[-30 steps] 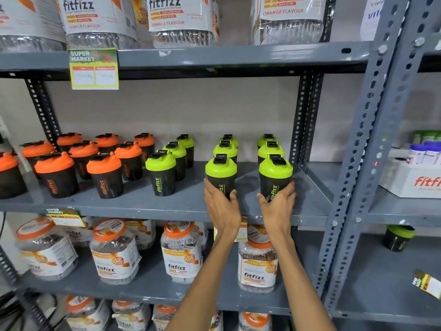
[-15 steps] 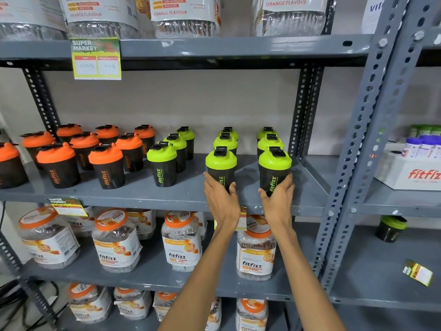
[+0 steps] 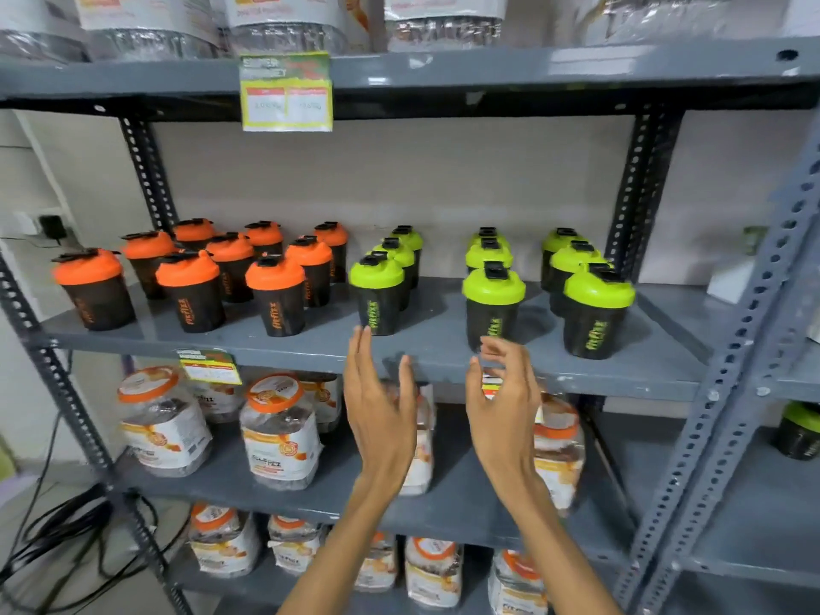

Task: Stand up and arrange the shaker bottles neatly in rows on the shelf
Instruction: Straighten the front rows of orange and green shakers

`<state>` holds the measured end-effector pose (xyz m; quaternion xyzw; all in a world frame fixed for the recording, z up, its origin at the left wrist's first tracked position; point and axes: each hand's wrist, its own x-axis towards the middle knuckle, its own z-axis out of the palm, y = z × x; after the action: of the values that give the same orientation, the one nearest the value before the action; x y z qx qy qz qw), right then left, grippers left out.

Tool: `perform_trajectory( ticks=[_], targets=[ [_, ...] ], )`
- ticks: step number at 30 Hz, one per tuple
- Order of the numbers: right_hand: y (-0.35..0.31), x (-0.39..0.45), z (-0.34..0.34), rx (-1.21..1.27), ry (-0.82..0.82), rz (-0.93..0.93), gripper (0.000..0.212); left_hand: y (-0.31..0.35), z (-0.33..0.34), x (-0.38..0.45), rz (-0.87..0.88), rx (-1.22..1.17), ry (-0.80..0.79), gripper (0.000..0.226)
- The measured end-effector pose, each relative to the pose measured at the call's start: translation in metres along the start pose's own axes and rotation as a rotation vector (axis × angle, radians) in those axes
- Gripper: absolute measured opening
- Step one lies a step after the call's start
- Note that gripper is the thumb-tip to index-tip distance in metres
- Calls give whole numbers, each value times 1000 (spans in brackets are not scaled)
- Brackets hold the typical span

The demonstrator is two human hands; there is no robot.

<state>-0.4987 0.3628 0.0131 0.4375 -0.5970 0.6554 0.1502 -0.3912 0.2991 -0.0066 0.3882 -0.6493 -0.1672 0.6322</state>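
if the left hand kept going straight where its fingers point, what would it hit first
Probably the front green-lidded shaker: the left hand is open, its fingertips just below that bottle's base at the shelf edge. Depth is unclear.

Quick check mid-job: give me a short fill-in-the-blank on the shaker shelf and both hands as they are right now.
1. The shakers on the shelf have orange lids on the left side and ____ lids on the right side.
2. Every shaker on that shelf stands ____.
3. The left hand and right hand are both ____, holding nothing.
4. The green-lid shakers stand in ____ rows running front to back.

Missing words: green; upright; open; three
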Motion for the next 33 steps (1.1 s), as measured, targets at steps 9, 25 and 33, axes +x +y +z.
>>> perform_trajectory(
  ticks=[9, 25, 33],
  targets=[
    [-44, 10, 159, -218, -207, 300, 88, -98, -59, 130, -161, 179, 44, 76],
    [-45, 33, 223, -341, -132, 472, 76, -138, -62, 174, -282, 73, -170, 78],
    [-48, 26, 194, -299, -180, 442, 70, -129, -66, 168, -233, 20, -183, 72]
  ],
)
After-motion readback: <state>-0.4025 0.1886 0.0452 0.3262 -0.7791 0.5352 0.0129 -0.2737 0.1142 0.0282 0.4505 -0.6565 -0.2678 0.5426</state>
